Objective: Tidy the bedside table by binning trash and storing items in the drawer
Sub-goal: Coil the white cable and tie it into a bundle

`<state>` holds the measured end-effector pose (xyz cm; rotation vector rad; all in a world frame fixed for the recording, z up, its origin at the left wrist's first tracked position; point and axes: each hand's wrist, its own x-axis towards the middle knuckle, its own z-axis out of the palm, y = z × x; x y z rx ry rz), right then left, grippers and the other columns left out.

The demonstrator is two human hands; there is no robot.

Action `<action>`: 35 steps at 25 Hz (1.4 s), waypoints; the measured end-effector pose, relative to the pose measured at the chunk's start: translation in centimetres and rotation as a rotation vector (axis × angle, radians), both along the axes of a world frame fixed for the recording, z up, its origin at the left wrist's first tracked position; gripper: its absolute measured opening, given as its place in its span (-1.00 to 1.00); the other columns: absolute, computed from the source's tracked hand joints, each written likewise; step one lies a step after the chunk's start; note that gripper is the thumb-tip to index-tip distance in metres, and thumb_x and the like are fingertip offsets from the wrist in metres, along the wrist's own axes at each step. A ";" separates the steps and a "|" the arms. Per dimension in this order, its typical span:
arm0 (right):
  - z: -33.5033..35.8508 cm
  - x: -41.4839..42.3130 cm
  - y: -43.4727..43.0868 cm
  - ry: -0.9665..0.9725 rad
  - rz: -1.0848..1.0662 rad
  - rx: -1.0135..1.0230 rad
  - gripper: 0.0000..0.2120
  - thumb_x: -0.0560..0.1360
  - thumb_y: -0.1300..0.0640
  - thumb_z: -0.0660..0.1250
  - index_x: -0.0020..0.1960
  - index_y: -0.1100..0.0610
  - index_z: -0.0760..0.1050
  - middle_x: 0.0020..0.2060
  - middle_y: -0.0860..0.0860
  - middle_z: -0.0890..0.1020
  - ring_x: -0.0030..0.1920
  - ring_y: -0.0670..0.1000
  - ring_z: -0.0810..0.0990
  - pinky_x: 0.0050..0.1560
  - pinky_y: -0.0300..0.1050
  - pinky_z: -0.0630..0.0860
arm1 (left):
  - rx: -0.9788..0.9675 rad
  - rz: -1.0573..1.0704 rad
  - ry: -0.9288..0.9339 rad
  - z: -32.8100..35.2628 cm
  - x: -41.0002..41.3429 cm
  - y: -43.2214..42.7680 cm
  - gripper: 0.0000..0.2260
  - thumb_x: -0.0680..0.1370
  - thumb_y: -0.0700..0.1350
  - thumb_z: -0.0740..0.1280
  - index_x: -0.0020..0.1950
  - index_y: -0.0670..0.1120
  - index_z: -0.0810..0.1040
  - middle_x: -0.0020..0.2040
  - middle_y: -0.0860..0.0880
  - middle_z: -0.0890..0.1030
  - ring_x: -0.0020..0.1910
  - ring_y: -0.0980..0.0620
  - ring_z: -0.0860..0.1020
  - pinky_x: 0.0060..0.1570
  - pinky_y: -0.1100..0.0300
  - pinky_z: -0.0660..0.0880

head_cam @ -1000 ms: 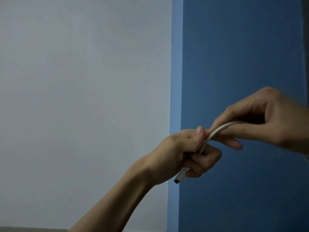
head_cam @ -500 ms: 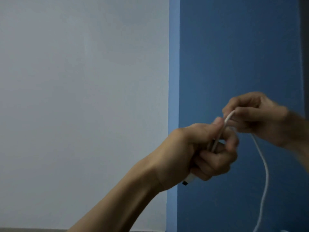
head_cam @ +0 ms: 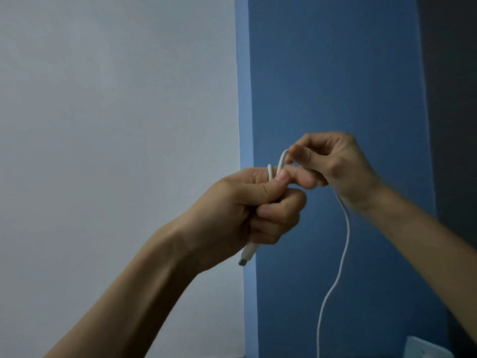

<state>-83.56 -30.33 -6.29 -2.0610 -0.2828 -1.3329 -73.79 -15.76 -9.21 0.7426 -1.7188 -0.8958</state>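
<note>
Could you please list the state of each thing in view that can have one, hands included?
left hand: closed around the cable near its plug.
right hand: pinching the cable just above the left hand.
white cable: folded into loops at the left hand, the rest hanging slack.
plug: unplugged, sticking out below the left hand.

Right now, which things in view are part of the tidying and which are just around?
In the job:
cable, looped at the top
plug sticking out below the left hand
right hand pinching the cable

Just around:
white wall
blue wall
pale object at the bottom right, unclear
</note>
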 end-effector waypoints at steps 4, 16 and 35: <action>-0.4 0.4 0.7 0.050 0.026 0.108 -0.69 0.45 0.01 0.36 -0.44 0.08 0.52 -0.48 0.21 0.39 -0.56 0.02 0.32 -0.53 -0.27 0.27 | -0.093 -0.032 -0.002 0.5 -0.2 -0.7 -0.82 0.53 -0.30 0.08 -0.11 -0.16 0.46 -0.27 -0.06 0.66 -0.27 0.00 0.65 -0.19 0.24 0.60; -6.1 -1.8 5.5 0.456 -0.244 -0.092 -0.77 0.58 0.11 0.13 -0.18 -0.06 0.49 -0.54 -0.06 0.35 -0.57 -0.15 0.29 -0.47 -0.31 0.26 | -0.206 0.144 0.035 1.0 1.9 -1.6 -0.53 0.45 -0.47 0.06 0.33 -0.23 0.38 0.33 -0.13 0.48 0.36 0.00 0.43 0.36 0.18 0.29; -0.3 -2.6 2.5 -0.098 -0.205 -0.413 -0.91 0.31 0.08 0.47 -0.34 0.03 0.58 -0.35 -0.01 0.65 -0.39 -0.13 0.59 -0.35 -0.35 0.48 | -0.008 -0.132 -0.087 -0.7 0.8 -1.1 -0.80 0.54 -0.27 0.09 -0.06 -0.19 0.50 -0.18 -0.14 0.67 -0.26 -0.02 0.66 -0.21 0.23 0.53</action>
